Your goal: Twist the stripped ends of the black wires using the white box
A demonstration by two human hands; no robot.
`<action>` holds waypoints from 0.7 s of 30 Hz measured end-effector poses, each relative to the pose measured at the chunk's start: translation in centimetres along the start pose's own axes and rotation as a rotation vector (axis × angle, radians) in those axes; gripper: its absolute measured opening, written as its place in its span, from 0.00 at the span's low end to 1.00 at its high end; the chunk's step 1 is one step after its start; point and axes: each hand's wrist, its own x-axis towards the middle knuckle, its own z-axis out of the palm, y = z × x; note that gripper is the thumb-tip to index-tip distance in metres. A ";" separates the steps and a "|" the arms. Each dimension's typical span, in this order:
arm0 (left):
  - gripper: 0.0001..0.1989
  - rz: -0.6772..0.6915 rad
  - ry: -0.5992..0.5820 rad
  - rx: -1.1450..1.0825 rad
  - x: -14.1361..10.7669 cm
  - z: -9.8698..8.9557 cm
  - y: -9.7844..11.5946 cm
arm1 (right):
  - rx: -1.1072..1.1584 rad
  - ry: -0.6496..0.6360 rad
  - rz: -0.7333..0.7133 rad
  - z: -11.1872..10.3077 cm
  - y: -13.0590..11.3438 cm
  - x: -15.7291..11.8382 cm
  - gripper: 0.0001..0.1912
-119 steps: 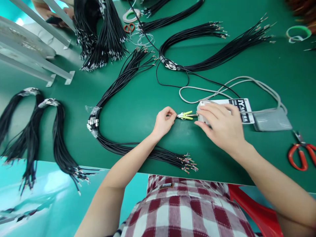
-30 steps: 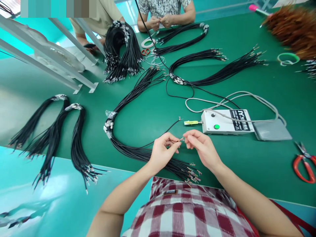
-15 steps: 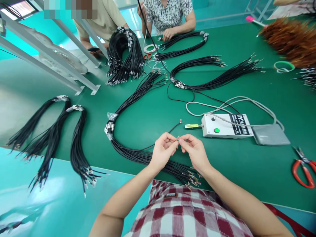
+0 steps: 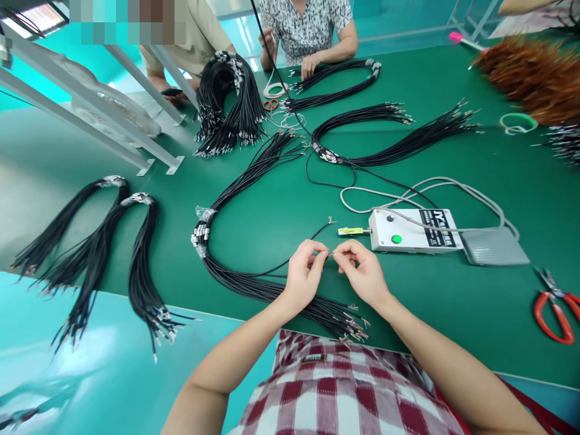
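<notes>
My left hand (image 4: 304, 273) is closed in a pinch on the thin wire end of a black cable. My right hand (image 4: 361, 270) pinches the other side of the same fine wires (image 4: 331, 254), across a small gap between the fingertips. Just below lies the curved bundle of black cables (image 4: 242, 287), with stripped, coloured ends (image 4: 356, 326) close to my body. A single black cable (image 4: 312, 237) runs out of the bundle past my left hand, its bare wire ends beyond my fingers. White connectors (image 4: 200, 234) under clear plastic gather the bundle's middle.
Ahead on the right sit a white box (image 4: 410, 232) with a green button, a grey pedal (image 4: 493, 246) and red-handled pliers (image 4: 556, 308). More cable bundles (image 4: 140, 254) lie left and ahead (image 4: 389, 145). Two people sit across the green table (image 4: 272, 211); one person's hand (image 4: 310, 65) touches cables.
My hands have drawn slightly apart, the right one moving a little to the right, so a short stretch of wire shows between the fingertips. The person opposite has shifted a raised hand slightly.
</notes>
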 end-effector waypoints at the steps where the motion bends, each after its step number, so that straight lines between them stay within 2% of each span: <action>1: 0.12 0.017 0.013 0.014 0.1 0.0 -0.2 | -0.066 -0.004 -0.031 -0.3 0.1 -0.1 0.13; 5: 0.12 0.002 0.018 -0.049 0.6 0.2 -0.7 | -0.416 0.009 -0.149 -1.6 -0.2 -0.5 0.11; 8: 0.12 -0.016 0.002 -0.084 1.0 0.3 -0.7 | -0.782 0.023 -0.337 -1.9 -1.0 -0.4 0.14; 11: 0.10 0.026 -0.022 -0.020 1.1 0.2 -0.9 | -1.077 -0.070 -0.491 -1.8 -1.6 0.5 0.12; 14: 0.08 0.080 -0.065 0.082 1.4 0.1 -1.3 | -1.175 -0.231 -0.561 -2.4 -1.8 1.6 0.16; 16: 0.07 0.093 -0.075 0.118 1.9 0.1 -1.5 | -1.188 -0.283 -0.593 -3.4 -1.6 2.2 0.16; 21: 0.08 0.015 -0.070 0.056 3.9 0.1 -1.6 | -1.246 -0.151 -0.517 -6.1 -1.2 3.8 0.13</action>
